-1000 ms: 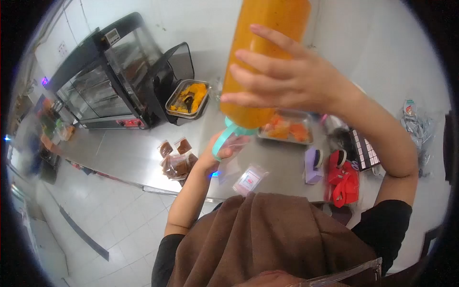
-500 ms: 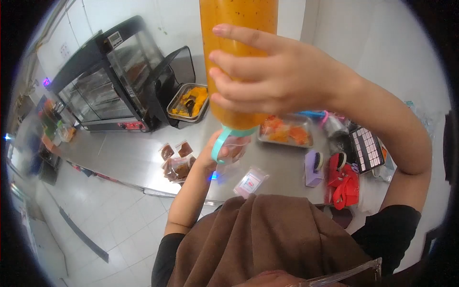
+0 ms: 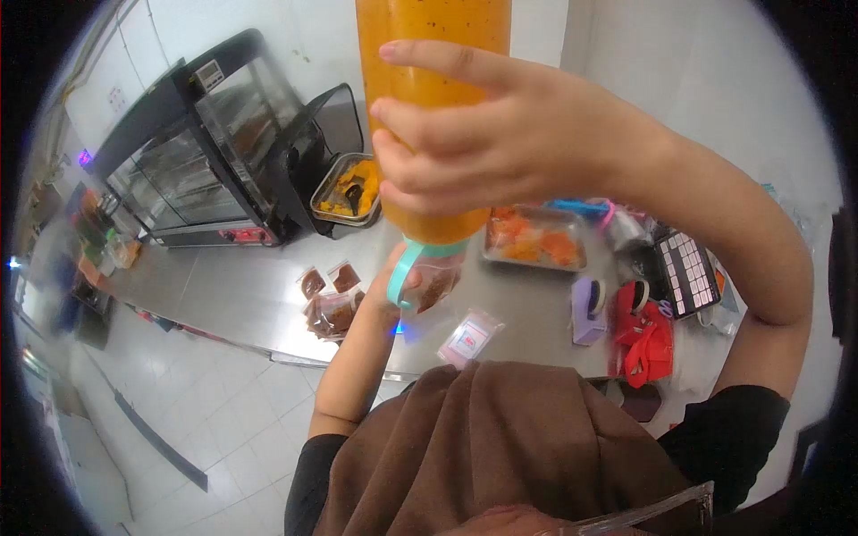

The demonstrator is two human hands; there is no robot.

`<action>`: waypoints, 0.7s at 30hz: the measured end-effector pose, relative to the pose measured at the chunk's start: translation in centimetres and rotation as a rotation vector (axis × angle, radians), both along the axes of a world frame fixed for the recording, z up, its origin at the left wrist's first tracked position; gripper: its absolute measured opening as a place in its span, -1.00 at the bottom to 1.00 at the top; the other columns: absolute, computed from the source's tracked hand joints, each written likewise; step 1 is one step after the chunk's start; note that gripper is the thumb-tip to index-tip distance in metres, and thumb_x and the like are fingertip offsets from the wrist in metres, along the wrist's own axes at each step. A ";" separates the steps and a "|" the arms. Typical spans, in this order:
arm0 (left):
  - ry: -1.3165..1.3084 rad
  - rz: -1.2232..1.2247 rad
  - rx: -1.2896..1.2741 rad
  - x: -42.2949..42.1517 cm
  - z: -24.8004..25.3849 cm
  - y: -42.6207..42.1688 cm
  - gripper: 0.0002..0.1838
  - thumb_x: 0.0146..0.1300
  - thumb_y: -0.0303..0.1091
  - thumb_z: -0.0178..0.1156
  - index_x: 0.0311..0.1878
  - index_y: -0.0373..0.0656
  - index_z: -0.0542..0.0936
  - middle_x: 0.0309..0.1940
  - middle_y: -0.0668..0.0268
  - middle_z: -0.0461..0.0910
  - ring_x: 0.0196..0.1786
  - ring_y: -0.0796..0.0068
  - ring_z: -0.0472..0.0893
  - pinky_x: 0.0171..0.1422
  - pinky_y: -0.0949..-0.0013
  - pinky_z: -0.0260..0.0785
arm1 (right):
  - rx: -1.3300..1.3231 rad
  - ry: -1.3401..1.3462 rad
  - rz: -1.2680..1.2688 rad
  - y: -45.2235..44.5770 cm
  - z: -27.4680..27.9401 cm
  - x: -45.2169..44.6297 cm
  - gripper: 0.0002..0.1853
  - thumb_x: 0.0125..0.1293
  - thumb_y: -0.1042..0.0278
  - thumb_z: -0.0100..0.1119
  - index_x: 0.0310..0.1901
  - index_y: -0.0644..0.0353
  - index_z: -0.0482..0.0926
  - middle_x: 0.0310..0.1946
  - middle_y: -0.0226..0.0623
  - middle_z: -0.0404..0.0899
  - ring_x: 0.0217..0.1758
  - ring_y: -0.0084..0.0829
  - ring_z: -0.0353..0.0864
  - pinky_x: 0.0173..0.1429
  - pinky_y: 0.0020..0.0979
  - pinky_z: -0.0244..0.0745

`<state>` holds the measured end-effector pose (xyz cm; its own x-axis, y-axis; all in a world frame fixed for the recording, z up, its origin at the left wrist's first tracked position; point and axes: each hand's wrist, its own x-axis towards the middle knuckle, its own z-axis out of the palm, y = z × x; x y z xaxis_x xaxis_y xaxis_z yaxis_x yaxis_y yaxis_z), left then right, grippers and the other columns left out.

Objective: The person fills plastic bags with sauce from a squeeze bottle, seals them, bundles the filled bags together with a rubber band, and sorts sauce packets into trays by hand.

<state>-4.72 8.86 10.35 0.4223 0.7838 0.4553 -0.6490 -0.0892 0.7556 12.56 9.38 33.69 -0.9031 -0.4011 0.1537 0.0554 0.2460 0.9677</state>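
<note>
A large bottle (image 3: 435, 25) of orange liquid with dark specks is upside down in front of me. My right hand (image 3: 509, 134) wraps round its side, fingers curled against the wall. The bottle's teal cap (image 3: 449, 255) points down, with its strap loop (image 3: 399, 279) hanging at the left. Just under the cap is a small clear plastic bag (image 3: 440, 288) with something brown in it. My left hand (image 3: 384, 284) grips this bag, its fingers partly hidden behind the strap and bag. Whether the mouth of the bottle touches the bag, I cannot tell.
On the steel counter (image 3: 210, 286) lie several filled brown packets (image 3: 332, 311) and a labelled packet (image 3: 471, 338). Behind are a tray of yellow food (image 3: 347, 207), a tray of orange packets (image 3: 534, 239) and a glass warmer (image 3: 192, 152). A calculator (image 3: 686, 275) and red pouch (image 3: 645, 348) sit right.
The bottle and my right hand have shifted slightly left. More of the brown stuff in the bag shows under the cap, and both hands keep their hold.
</note>
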 end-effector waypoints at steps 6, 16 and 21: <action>-0.059 0.013 -0.031 0.5 0.5 -0.2 -0.06 -0.16 0.03 0.48 0.22 -0.26 0.26 -0.10 0.27 0.34 -0.11 0.42 0.32 -0.12 0.39 0.29 | -0.038 0.011 0.014 -0.4 0.4 -0.3 -0.60 -0.06 0.34 0.39 -0.12 -0.14 0.54 -0.08 -0.70 0.49 0.16 -0.58 0.42 0.51 -0.22 0.03; -0.029 0.024 -0.065 0.3 0.3 -0.3 -0.04 -0.24 0.05 0.53 0.18 -0.29 0.31 -0.10 0.28 0.35 -0.11 0.41 0.33 -0.11 0.40 0.26 | 0.011 -0.001 -0.039 -0.9 0.4 -0.5 -0.64 -0.02 0.30 0.39 -0.12 -0.09 0.56 -0.08 -0.65 0.53 0.12 -0.57 0.47 0.45 -0.28 0.15; -0.026 0.006 -0.016 -0.1 -0.4 0.4 -0.07 -0.20 0.04 0.51 0.20 -0.24 0.32 -0.07 0.32 0.36 -0.09 0.41 0.31 -0.10 0.41 0.24 | 0.029 -0.013 0.035 -0.2 0.8 -0.6 -0.52 -0.03 0.33 0.39 -0.01 -0.10 0.49 -0.01 -0.66 0.46 0.21 -0.59 0.40 0.50 -0.30 0.09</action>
